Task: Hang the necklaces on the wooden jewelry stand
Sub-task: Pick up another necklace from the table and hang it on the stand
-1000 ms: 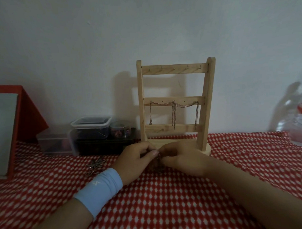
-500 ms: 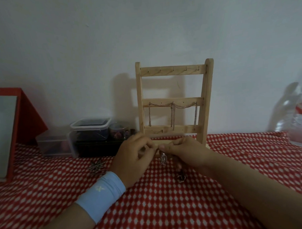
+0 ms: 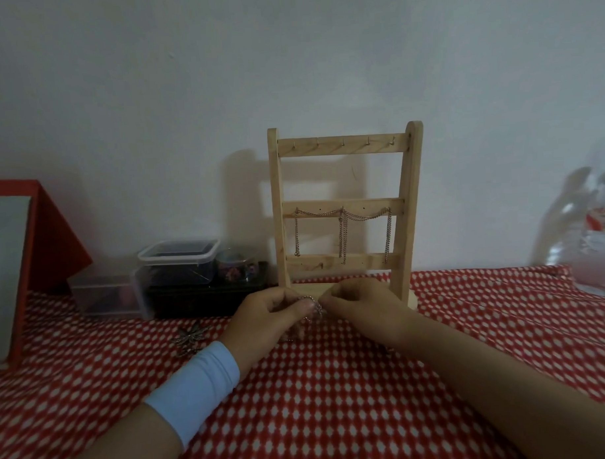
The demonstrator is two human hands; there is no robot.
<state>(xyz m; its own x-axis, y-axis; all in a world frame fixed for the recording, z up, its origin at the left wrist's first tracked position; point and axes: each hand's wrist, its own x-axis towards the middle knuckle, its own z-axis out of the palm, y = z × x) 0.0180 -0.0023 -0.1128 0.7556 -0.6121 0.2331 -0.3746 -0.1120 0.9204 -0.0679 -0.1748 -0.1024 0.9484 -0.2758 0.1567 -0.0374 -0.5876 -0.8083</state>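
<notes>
The wooden jewelry stand [image 3: 409,198] stands upright against the white wall, with three crossbars and small hooks on the top one. A silver chain [image 3: 342,224] hangs in loops from the middle bar. Just in front of the stand's base, my left hand [image 3: 266,320] and my right hand [image 3: 365,306] meet, both pinching a thin silver necklace [image 3: 312,304] between fingertips. Most of that necklace is hidden by my fingers. A pale blue wristband sits on my left wrist.
Another metal jewelry piece [image 3: 190,336] lies on the red-and-white tablecloth [image 3: 334,400] left of my hands. Clear plastic boxes [image 3: 178,261] and a dark tray stand left of the stand. A red-framed board [image 3: 10,260] leans at far left, a plastic bottle [image 3: 596,246] at right.
My hands lifted the necklace off the cloth, let it dangle half a second ago, and now hold it bunched closer together in front of the stand's base.
</notes>
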